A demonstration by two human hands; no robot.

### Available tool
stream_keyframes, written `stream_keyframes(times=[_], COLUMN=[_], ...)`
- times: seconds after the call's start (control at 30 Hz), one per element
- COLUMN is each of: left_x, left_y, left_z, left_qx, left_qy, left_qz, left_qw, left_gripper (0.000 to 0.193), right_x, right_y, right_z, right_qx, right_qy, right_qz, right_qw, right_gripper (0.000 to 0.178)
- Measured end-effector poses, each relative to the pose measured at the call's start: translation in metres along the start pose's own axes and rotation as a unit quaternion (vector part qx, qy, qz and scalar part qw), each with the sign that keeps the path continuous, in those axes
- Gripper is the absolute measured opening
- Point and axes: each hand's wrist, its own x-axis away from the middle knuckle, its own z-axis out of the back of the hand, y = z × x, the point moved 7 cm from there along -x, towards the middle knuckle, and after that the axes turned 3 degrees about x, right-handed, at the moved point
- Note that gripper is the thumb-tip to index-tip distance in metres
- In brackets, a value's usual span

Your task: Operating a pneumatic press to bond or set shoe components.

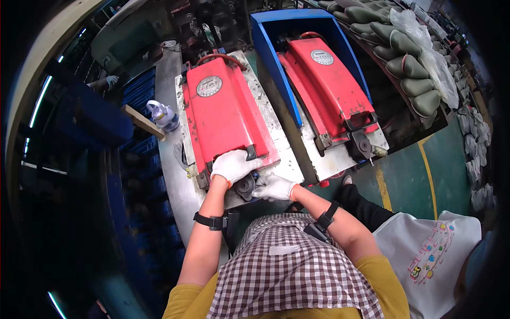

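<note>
Before me lies a long machine with a red metal cover (223,111), lowered on a pale metal base. My left hand (234,166), in a white knitted glove, is closed over the black handle (251,153) at the cover's near end. Just below it is a dark latch with a round disc (245,186). My right hand (273,187), gloved alike, is at the disc's right side with its fingers bent against the latch. The fingertips of both hands are partly hidden.
A second red-covered machine (329,90) stands to the right, within a blue metal guard (295,18). Grey-green shoe-shaped pieces (417,86) fill a rack at far right. A purple-lidded bottle (163,115) stands on the left. Beside me is a person in a pale apron (430,250).
</note>
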Motion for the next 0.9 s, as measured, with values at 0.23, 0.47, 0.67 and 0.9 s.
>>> stream_keyframes(times=[0.23, 0.47, 0.67, 0.9], left_x=[-0.002, 0.009, 0.007, 0.023], left_y=[0.011, 0.009, 0.008, 0.006], left_z=[-0.008, -0.004, -0.003, 0.029], left_qx=[-0.001, -0.015, -0.007, 0.001], left_qy=[-0.015, -0.004, 0.004, -0.003], left_qz=[-0.015, -0.011, -0.009, -0.105], left_qw=[1.000, 1.000, 1.000, 0.995], left_gripper=[0.070, 0.065, 0.064, 0.051], right_x=[0.016, 0.043, 0.021, 0.021], right_y=[0.014, 0.008, 0.016, -0.017], right_z=[-0.004, -0.069, -0.097, -0.061], right_qx=[-0.007, -0.072, -0.005, 0.086], right_qy=[-0.045, -0.055, -0.217, -0.144], right_qz=[-0.104, -0.092, -0.164, -0.107], right_qw=[0.993, 0.992, 0.962, 0.980], right_gripper=[0.056, 0.070, 0.069, 0.076])
